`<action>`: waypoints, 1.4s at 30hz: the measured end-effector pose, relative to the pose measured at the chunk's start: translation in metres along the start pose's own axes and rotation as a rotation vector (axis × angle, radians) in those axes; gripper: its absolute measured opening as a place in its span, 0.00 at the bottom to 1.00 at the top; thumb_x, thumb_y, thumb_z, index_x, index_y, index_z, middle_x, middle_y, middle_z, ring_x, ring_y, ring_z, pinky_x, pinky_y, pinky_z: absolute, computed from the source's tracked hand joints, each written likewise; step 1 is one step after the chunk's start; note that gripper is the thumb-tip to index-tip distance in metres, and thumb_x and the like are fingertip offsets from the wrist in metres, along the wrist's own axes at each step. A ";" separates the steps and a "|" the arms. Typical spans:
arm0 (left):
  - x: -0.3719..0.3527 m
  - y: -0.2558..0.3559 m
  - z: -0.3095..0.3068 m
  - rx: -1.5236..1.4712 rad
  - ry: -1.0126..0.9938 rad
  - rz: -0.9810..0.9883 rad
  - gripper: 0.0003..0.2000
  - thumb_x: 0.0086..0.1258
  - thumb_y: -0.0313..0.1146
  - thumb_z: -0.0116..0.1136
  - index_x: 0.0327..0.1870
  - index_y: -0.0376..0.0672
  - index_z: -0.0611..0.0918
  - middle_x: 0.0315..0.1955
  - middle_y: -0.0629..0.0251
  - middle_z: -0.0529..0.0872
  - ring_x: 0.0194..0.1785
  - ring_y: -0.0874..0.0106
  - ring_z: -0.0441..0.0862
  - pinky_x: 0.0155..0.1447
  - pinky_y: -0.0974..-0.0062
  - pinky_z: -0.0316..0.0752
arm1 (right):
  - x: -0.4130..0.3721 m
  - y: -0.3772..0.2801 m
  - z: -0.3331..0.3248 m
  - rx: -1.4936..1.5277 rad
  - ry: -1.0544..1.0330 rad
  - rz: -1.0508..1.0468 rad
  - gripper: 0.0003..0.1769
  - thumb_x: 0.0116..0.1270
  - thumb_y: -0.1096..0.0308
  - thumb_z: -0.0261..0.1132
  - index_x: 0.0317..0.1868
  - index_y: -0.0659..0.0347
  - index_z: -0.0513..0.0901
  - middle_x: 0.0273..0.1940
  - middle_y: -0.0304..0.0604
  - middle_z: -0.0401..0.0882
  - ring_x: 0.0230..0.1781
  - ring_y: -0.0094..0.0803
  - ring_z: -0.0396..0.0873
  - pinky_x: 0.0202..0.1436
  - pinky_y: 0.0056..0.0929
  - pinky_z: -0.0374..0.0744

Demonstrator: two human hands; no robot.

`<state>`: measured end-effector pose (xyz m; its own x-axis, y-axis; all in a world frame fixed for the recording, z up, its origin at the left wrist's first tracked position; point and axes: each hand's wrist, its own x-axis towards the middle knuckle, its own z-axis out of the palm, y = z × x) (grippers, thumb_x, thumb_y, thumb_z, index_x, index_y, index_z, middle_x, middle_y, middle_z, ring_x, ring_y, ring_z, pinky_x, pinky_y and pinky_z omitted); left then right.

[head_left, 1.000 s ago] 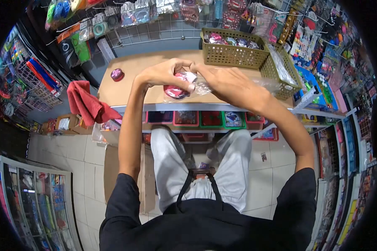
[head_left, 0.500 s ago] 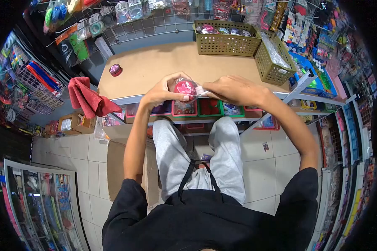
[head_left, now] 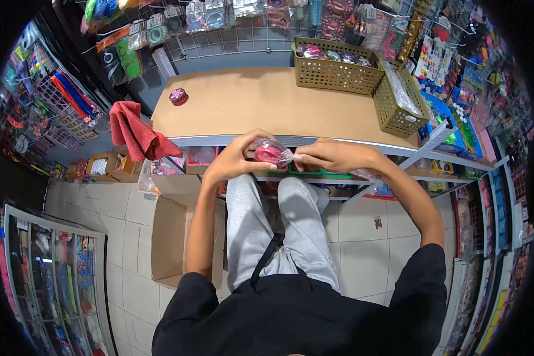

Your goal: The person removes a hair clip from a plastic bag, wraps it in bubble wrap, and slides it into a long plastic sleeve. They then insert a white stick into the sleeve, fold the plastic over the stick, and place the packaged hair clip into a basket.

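Note:
Just in front of the shelf's near edge, my left hand [head_left: 238,159] is wrapped round a pink round item [head_left: 268,153] in a clear plastic bag. My right hand [head_left: 326,155] pinches the gathered end of that same bag, to the right of the item. Some clear plastic hangs beneath my right wrist. A small round tin [head_left: 178,97] with a pink flower top stands at the left end of the wooden shelf [head_left: 237,107].
Two olive baskets [head_left: 338,74] with packaged goods stand at the shelf's back right. A red cloth [head_left: 137,133] hangs at its left corner. Coloured trays sit below the shelf. An open cardboard box [head_left: 171,237] is on the floor. Hanging goods line the walls.
Both hands have come down and nearer with the bagged item, now in front of the shelf edge. The item has tilted, its flower top no longer plain. The view has shifted and the legs have moved.

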<state>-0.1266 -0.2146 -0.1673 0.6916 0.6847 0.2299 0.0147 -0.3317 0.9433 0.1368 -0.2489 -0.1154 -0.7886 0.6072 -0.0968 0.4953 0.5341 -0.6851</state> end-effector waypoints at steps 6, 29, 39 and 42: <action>-0.007 0.007 0.024 0.431 0.213 0.171 0.28 0.55 0.37 0.75 0.54 0.38 0.74 0.43 0.52 0.84 0.49 0.56 0.83 0.54 0.64 0.78 | 0.020 0.004 0.008 0.157 0.087 0.108 0.20 0.80 0.56 0.48 0.38 0.64 0.75 0.27 0.39 0.75 0.29 0.26 0.71 0.35 0.29 0.74; 0.011 -0.018 0.040 0.569 0.321 0.391 0.16 0.57 0.25 0.65 0.47 0.41 0.79 0.42 0.60 0.83 0.44 0.58 0.80 0.49 0.64 0.72 | 0.007 0.009 0.032 1.403 0.203 0.301 0.20 0.77 0.55 0.55 0.42 0.66 0.80 0.28 0.40 0.82 0.29 0.24 0.79 0.38 0.21 0.76; 0.018 -0.022 0.050 0.638 0.356 0.348 0.08 0.65 0.28 0.59 0.43 0.42 0.80 0.41 0.63 0.81 0.45 0.61 0.79 0.49 0.66 0.70 | 0.011 0.020 0.042 1.550 0.216 0.340 0.21 0.80 0.55 0.49 0.46 0.67 0.78 0.23 0.36 0.77 0.19 0.21 0.67 0.29 0.19 0.67; 0.021 -0.025 0.050 0.243 0.340 0.161 0.06 0.73 0.31 0.54 0.38 0.39 0.79 0.27 0.67 0.79 0.29 0.72 0.78 0.36 0.75 0.70 | 0.006 0.032 0.046 1.111 0.430 0.194 0.23 0.78 0.55 0.53 0.54 0.71 0.76 0.41 0.42 0.83 0.36 0.19 0.78 0.38 0.21 0.75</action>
<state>-0.0766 -0.2249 -0.1980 0.4225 0.7728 0.4736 0.1236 -0.5667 0.8146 0.1312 -0.2546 -0.1713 -0.4457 0.8802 -0.1630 -0.1582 -0.2566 -0.9535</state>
